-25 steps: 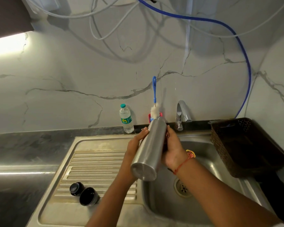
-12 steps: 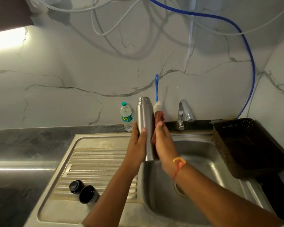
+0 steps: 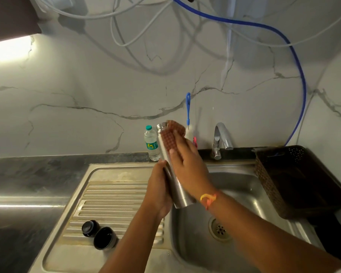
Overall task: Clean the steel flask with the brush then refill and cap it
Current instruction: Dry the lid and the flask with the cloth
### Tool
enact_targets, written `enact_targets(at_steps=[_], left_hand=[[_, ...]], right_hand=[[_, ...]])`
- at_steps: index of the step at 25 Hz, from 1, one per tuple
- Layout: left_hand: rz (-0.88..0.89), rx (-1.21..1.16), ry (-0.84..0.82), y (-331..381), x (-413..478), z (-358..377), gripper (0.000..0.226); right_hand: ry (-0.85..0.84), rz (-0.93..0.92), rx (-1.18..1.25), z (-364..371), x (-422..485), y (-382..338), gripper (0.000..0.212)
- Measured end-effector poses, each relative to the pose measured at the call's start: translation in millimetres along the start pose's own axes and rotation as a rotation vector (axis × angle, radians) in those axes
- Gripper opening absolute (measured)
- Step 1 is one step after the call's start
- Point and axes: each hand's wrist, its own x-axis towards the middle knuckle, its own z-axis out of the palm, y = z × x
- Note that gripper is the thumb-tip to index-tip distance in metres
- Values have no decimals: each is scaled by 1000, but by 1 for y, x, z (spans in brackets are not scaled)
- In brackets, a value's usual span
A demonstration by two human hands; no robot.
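Head view: the steel flask (image 3: 181, 194) is held in the air over the near-left edge of the sink basin (image 3: 250, 186). Its long axis is steeply tilted, with the open mouth up and leaning left towards the wall and the base down and to the right.

The left grip (image 3: 158, 192) is curled round the lower body from the left side. The right grip (image 3: 187, 164) lies across the front of the upper body, its fingers stretched out flat and pressing a reddish checked scrub pad (image 3: 170, 138) against the steel just below the mouth.

The brush (image 3: 188, 109) stands against the wall behind the flask, blue handle up. Two dark caps (image 3: 104, 238) sit side by side on the drainboard (image 3: 114, 194), well apart from both hands. A plastic bottle (image 3: 151, 142) stands on the surface just left of the flask's mouth.
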Motion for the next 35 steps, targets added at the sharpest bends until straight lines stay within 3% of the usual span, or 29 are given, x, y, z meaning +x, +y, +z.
enact_targets(at_steps=[3,5,9,11,13,17,19,24,26,31,35], left_hand=[[16,-171,15,12,8,-8,72],[-2,-208,20,17,8,-12,86],[-68,-71,21,10,-3,-9,72],[-38,-36,7,7,-9,-3,64],[6,-3,8,10,-11,1,59],[94,26,149,19,3,-12,48],[133,76,185,16,6,-19,37],[13,144,17,15,-10,-8,55],[-1,115,-9,14,-10,-9,56],[-34,50,-24,11,-14,-6,50],[37,-5,79,28,3,-14,55]], right_hand=[[-27,-161,-300,16,-54,-9,57],[-34,-206,-305,19,-66,-10,58],[-98,-5,231,3,-20,-13,44],[-139,175,657,-11,3,-14,34],[-135,285,892,-15,3,-11,33],[-247,239,679,0,-40,-2,39],[-173,135,518,8,-49,4,43],[-43,0,252,10,-28,4,52],[-65,26,330,1,-21,-2,49],[-129,230,818,-16,-14,-7,41],[-224,263,801,-7,-52,-5,40]])
